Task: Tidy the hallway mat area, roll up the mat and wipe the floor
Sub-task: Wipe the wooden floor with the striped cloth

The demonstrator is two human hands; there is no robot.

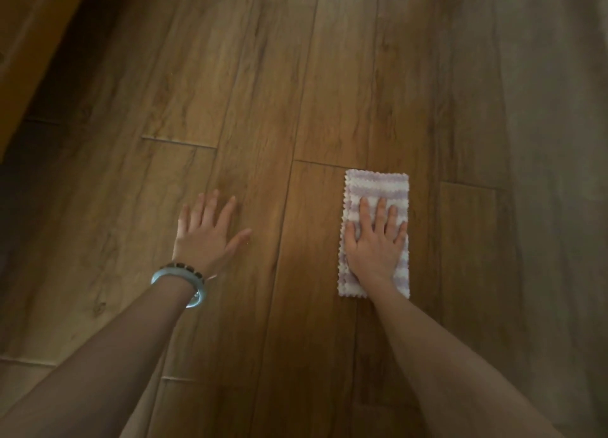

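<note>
My right hand (pixel 373 243) presses flat, fingers spread, on the folded purple-and-white striped cloth (pixel 375 187). My left hand (pixel 205 233), also splayed, rests on bare brown wooden plank floor (pixel 263 92) beside it, blue bangle (pixel 179 281) behind.

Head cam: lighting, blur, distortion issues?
Head view: dim, warm sheen on the floor between the hands, corners dark; soft overall, left hand fingertips smeared; right hand and striped cloth clearer; wide-angle fans out the planks.

No writing, label, brand, number or sign can be read anywhere: none on the striped cloth (pixel 375 187), the wooden floor (pixel 263 108), or the wrist bangle (pixel 197 293).
</note>
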